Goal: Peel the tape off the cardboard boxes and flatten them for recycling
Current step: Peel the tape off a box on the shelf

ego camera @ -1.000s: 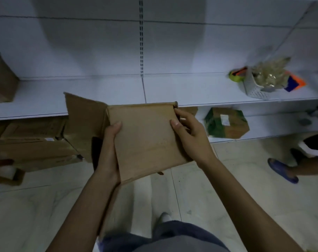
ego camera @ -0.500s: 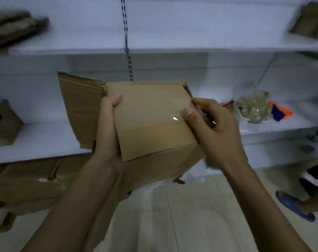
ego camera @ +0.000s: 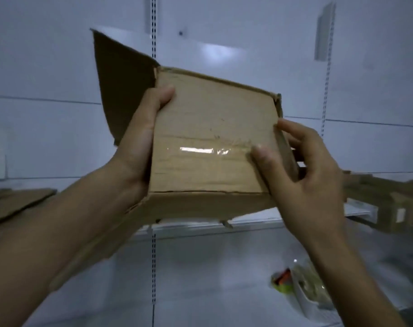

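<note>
In front of me is a white wall (ego camera: 47, 67). A rail (ego camera: 153, 24) with little holes runs down the middle, and a second rail (ego camera: 327, 79) runs down the right. A white shelf (ego camera: 200, 228) goes across. Low down sits a white basket (ego camera: 304, 300) with clear plastic (ego camera: 311, 279) in it. A blurry orange and green thing (ego camera: 282, 282) is just beside it.

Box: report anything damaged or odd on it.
The box is frayed at its top-right corner, the tape across its face is wrinkled beside the right hand, and one flap sticks out upper left.
</note>
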Demonstrator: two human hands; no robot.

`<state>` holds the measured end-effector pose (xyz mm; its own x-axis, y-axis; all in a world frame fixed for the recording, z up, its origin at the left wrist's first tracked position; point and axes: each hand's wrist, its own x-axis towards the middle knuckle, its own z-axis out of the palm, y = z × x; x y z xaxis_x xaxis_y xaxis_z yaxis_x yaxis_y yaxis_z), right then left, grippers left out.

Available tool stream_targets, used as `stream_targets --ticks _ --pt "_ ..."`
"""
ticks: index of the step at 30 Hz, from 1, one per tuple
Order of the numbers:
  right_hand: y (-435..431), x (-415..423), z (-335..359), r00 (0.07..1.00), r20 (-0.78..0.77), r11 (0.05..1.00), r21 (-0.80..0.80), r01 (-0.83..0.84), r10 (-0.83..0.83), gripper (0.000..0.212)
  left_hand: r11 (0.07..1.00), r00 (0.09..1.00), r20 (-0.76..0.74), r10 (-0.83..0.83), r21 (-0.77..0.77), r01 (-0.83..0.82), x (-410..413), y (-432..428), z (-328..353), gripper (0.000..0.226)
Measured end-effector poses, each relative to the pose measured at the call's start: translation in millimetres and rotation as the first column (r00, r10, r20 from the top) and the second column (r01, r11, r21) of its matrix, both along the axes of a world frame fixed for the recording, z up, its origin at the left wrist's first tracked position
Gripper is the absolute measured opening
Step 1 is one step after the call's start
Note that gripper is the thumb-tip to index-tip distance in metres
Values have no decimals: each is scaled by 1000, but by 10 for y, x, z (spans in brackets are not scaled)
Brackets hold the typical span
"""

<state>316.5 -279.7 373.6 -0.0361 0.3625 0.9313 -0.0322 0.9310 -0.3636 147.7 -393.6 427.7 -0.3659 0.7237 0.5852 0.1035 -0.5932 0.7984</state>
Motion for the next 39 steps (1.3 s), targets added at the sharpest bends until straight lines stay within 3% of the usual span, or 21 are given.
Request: stream_targets --ticks 2,6,12,17,21,23,26,28,30,32,35,39 --pt "115 -94 -100 1000 -21 999 46 23 -22 62 999 998 -43 39 -23 -40 -37 53 69 52" --pt "408 -381 -407 1000 -2 997 79 26 -26 60 892 858 -246 451 112 -438 -313 253 -42 87" --pt "725 -1008 -878 997 50 997 40 61 -63 50 695 678 -205 705 14 -719 -971 463 -610 93" --pt "1030 -1705 -1237 983 166 997 3 80 -79 49 537 524 -282 804 -34 -843 -1614 789 -1122 93" --pt "1281 -2158 -1512 975 217 993 -97 69 -47 47 326 320 -390 863 -51 -944 -1815 1141 -1323 99" --pt "1414 -2340 -1603 966 254 993 -91 77 -52 47 308 197 -509 838 144 -940 -1938 1306 -1384 92" --pt "1605 -2533 -1678 952 298 995 -45 86 -69 47 446 -27 -730 682 445 -776 -2204 1589 -1371 72" --pt "1709 -2602 -1707 941 315 992 -5 130 -122 47 532 -149 -820 552 485 -695 -2378 1797 -1280 64" --pt "1741 -2641 -1743 931 310 981 28 194 -193 50 573 -173 -866 469 448 -686 -2550 1992 -1246 63" --pt "1700 -2698 -1804 906 291 950 142 277 -308 54 558 -179 -828 531 500 -662 -2654 2136 -1333 54" --pt "1706 -2860 -1908 848 309 834 496 243 -431 51 408 -216 -663 717 651 -640 -2645 2291 -1529 38" --pt "1803 -3036 -2085 836 327 819 528 225 -440 42 304 -205 -519 830 728 -614 -2615 2418 -1623 34"
